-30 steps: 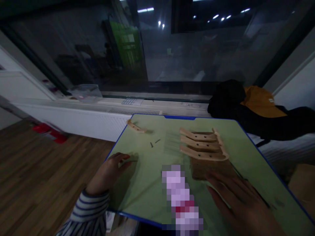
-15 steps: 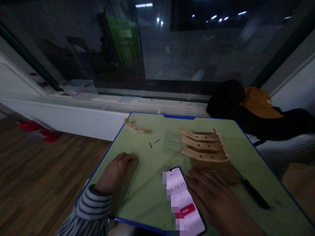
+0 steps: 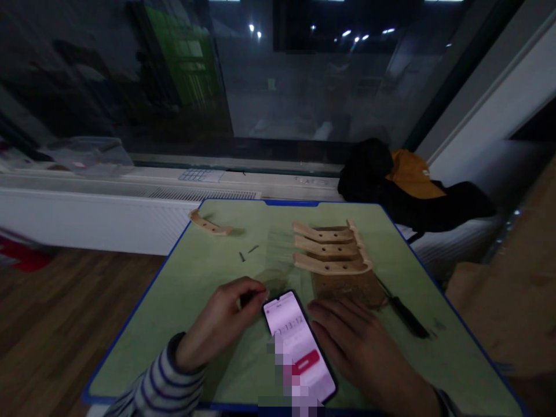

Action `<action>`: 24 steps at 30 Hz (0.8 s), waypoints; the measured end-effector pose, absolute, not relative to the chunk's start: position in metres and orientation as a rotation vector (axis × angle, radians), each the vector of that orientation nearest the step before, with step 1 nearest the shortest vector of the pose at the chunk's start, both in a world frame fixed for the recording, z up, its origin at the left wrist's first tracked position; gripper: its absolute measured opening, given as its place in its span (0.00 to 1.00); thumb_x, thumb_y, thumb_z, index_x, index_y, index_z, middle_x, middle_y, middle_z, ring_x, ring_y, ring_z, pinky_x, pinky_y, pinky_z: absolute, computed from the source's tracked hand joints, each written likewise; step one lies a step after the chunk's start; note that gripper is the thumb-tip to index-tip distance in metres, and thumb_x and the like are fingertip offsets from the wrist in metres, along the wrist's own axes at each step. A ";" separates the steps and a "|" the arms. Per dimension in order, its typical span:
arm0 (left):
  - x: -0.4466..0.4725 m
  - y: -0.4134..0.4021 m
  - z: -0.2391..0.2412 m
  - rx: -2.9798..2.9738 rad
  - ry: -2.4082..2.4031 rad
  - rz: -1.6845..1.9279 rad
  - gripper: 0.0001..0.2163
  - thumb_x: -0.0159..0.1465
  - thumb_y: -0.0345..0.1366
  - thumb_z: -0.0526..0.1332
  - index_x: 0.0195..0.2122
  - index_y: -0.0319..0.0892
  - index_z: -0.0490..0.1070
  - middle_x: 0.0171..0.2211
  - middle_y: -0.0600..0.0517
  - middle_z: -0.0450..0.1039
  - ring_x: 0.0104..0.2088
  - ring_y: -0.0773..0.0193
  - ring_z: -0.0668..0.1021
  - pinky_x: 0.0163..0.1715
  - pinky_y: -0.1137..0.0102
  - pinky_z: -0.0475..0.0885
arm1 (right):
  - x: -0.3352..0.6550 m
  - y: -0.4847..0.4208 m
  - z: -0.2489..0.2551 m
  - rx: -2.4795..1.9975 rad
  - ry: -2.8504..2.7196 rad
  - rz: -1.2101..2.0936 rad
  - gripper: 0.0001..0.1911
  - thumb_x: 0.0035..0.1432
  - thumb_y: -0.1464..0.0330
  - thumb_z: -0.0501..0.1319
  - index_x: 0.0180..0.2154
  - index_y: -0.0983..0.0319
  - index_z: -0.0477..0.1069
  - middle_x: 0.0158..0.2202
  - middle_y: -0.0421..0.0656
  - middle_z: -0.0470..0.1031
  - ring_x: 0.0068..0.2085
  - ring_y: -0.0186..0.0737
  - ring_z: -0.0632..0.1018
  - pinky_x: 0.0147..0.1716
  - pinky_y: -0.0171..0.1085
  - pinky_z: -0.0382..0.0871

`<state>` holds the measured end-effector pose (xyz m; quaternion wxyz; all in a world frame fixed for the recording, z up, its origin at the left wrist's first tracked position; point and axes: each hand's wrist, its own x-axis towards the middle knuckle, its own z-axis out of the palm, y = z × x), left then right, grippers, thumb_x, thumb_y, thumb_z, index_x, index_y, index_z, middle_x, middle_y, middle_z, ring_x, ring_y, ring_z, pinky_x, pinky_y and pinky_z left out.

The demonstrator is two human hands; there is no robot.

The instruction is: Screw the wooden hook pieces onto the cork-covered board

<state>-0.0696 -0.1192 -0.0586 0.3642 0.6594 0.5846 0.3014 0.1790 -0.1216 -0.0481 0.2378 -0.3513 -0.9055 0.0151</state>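
Observation:
My left hand (image 3: 226, 315) is closed in a pinch at the top left corner of a smartphone (image 3: 284, 318); what is between the fingertips is too small to make out. The phone lies face up with a running timer and a red button. My right hand (image 3: 360, 341) rests flat, fingers stretched out, along the phone's right side. Beyond it, several curved wooden pieces (image 3: 328, 249) with holes stand in a row at a brown board (image 3: 347, 289). A screwdriver (image 3: 406, 317) with a black handle lies to the right. Two small screws (image 3: 247, 253) lie beyond my left hand.
A single curved wooden piece (image 3: 211, 224) lies at the far left of the green table (image 3: 174, 313), which has a blue rim. On the windowsill are a clear plastic box (image 3: 89, 156), and dark clothing with an orange cap (image 3: 412, 174). A cardboard box (image 3: 499, 313) stands at right.
My left hand has moved right, from the table's left side to the phone's top corner. My right hand stays beside the phone. The view has swung to the right.

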 end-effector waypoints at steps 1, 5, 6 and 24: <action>-0.058 -0.117 -0.057 1.649 1.462 0.799 0.09 0.63 0.40 0.57 0.33 0.41 0.73 0.29 0.53 0.74 0.30 0.66 0.74 0.30 0.74 0.68 | 0.179 -0.122 -0.048 -0.966 -2.454 0.061 0.12 0.62 0.71 0.55 0.46 0.61 0.70 0.41 0.44 0.78 0.40 0.40 0.78 0.40 0.42 0.73; -0.019 -0.111 -0.051 1.475 1.262 0.883 0.10 0.60 0.41 0.59 0.30 0.39 0.72 0.23 0.54 0.71 0.25 0.69 0.71 0.24 0.75 0.67 | 0.181 -0.124 -0.050 -0.987 -2.301 0.123 0.11 0.62 0.69 0.56 0.46 0.60 0.69 0.40 0.44 0.79 0.41 0.39 0.79 0.41 0.40 0.75; -0.012 -0.110 -0.049 1.439 1.218 0.900 0.10 0.59 0.41 0.60 0.30 0.38 0.72 0.23 0.54 0.71 0.23 0.70 0.71 0.23 0.76 0.66 | 0.183 -0.124 -0.050 -0.990 -2.255 0.136 0.11 0.62 0.69 0.57 0.47 0.60 0.68 0.40 0.43 0.79 0.41 0.38 0.79 0.41 0.39 0.75; -0.007 -0.083 -0.052 1.902 1.558 1.242 0.08 0.60 0.38 0.63 0.40 0.44 0.76 0.31 0.52 0.74 0.27 0.68 0.71 0.29 0.72 0.70 | 0.242 -0.111 -0.044 -1.313 -1.804 0.137 0.06 0.59 0.66 0.59 0.37 0.57 0.74 0.35 0.41 0.81 0.33 0.38 0.81 0.33 0.33 0.77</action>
